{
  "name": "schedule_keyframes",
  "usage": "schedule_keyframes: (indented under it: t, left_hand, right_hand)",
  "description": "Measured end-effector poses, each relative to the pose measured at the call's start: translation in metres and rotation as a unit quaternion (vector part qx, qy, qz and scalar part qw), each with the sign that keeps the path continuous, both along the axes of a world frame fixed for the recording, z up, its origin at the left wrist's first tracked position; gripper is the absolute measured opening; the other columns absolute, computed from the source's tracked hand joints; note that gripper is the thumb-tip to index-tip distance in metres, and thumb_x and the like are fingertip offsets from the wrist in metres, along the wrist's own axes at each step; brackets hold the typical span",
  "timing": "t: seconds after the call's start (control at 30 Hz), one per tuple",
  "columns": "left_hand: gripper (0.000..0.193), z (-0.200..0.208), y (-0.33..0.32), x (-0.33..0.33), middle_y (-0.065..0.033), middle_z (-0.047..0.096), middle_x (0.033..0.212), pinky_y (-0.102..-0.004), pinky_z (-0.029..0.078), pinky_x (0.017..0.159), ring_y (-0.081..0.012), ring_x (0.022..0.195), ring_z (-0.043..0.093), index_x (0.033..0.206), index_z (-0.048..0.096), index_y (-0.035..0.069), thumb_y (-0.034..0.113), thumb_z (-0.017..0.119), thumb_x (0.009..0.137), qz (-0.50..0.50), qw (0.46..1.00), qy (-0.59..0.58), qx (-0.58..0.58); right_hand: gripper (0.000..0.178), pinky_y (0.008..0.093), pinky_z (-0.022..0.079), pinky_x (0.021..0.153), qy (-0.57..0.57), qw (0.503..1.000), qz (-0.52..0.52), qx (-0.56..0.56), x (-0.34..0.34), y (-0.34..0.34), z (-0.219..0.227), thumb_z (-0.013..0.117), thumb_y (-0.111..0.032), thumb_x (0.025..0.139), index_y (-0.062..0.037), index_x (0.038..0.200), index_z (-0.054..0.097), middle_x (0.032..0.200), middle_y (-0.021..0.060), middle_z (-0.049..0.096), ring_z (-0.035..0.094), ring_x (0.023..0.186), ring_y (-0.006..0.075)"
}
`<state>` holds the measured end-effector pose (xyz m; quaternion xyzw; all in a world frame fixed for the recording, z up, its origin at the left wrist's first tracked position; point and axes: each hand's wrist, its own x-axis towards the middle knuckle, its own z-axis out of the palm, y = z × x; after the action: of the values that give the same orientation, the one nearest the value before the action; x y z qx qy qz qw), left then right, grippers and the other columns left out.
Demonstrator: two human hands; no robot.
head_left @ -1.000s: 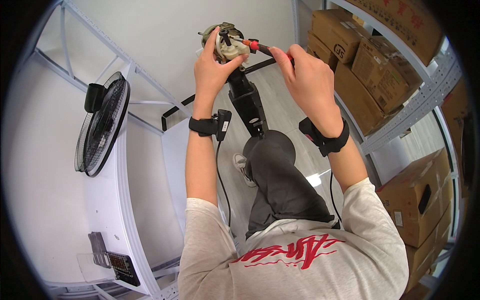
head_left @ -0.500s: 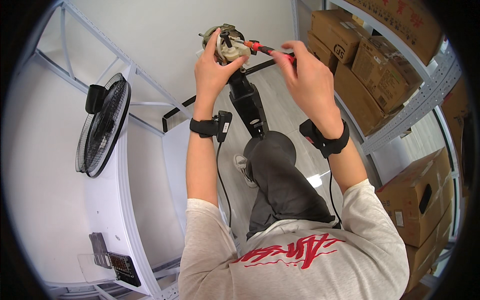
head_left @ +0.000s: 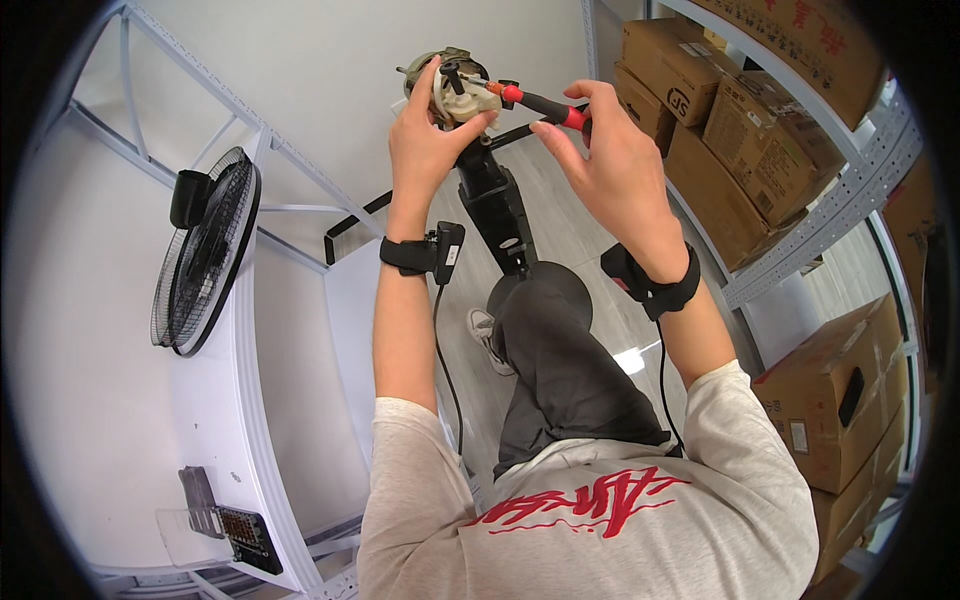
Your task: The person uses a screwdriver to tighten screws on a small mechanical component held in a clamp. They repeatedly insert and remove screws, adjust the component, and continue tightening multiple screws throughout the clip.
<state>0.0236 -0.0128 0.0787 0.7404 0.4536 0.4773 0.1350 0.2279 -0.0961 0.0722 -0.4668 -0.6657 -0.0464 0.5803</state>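
Ahead of me, an exposed fan motor head with off-white plastic parts tops a black fan stand. My left hand grips the motor head from its left side, thumb and fingers around it. A screwdriver with a red and black handle points left, its tip at the motor beside a short black knob. My right hand is at the handle's rear end. Its thumb is lifted off the handle, and the index finger arches above it. The other fingers are mostly hidden behind the hand.
A fan grille with black blades stands on the white shelf at left. A case of small bits lies nearer on it. Cardboard boxes fill the right rack. The round stand base is by my leg.
My right thumb has come away from the screwdriver handle and moved left and down, uncovering more of the handle. The left hand and motor head stay where they were.
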Motion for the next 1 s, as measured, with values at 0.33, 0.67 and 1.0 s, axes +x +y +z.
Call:
schedule_keyframes:
  t: [0.33, 0.67, 1.0]
  left_hand:
    - [0.083, 0.001, -0.001, -0.001, -0.0110, 0.066, 0.123, -0.0303, 0.052, 0.095, -0.0159, 0.110, 0.064, 0.147, 0.044, 0.004, 0.019, 0.086, 0.076, 0.003, 1.000, 0.008, 0.004]
    - [0.084, 0.002, -0.003, 0.000, -0.0119, 0.065, 0.124, -0.0304, 0.052, 0.096, -0.0170, 0.111, 0.064, 0.147, 0.043, 0.003, 0.019, 0.086, 0.077, 0.005, 1.000, 0.007, 0.002]
    - [0.082, 0.001, -0.003, -0.001, -0.0112, 0.065, 0.123, -0.0306, 0.052, 0.095, -0.0171, 0.111, 0.064, 0.147, 0.043, 0.004, 0.017, 0.084, 0.077, 0.000, 1.000, 0.000, 0.001]
  right_hand:
    - [0.032, 0.0395, 0.047, 0.051, -0.037, 0.997, -0.014, -0.059, 0.003, 0.002, -0.002, 0.069, -0.028, 0.093, -0.0028, 0.105, 0.054, 0.069, 0.0108, 0.062, 0.061, 0.059, 0.0334]
    - [0.033, 0.0370, 0.045, 0.048, -0.059, 0.997, -0.047, -0.007, 0.003, -0.001, -0.005, 0.072, -0.031, 0.091, -0.0026, 0.098, 0.056, 0.066, 0.0106, 0.062, 0.060, 0.054, 0.0294]
    - [0.032, 0.0358, 0.044, 0.048, 0.078, 0.992, 0.076, -0.065, 0.002, -0.006, 0.000, 0.072, -0.028, 0.091, -0.0049, 0.104, 0.055, 0.059, 0.0081, 0.058, 0.058, 0.049, 0.0267]
